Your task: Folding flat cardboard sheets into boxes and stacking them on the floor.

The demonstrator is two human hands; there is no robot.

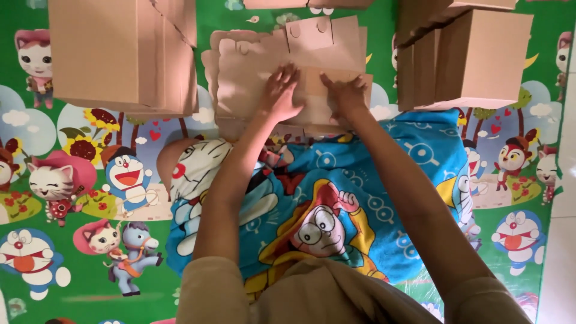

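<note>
A stack of flat die-cut cardboard sheets [246, 66] lies on the cartoon-print floor mat in front of me. My left hand [281, 93] rests palm down on the top sheet, fingers spread. My right hand [346, 93] presses on the same sheet just to the right, fingers curled over a folded cardboard flap [312, 84]. A tab with two round cut-outs [309, 33] sticks up at the far side of the stack. A blue cartoon-print cloth [360, 180] covers my lap below both arms.
A pile of folded brown cardboard boxes [114, 54] stands at the far left. Another pile of boxes [474, 57] stands at the far right. The green mat [72, 198] spreads to both sides. A pale tiled floor [561, 240] borders the right edge.
</note>
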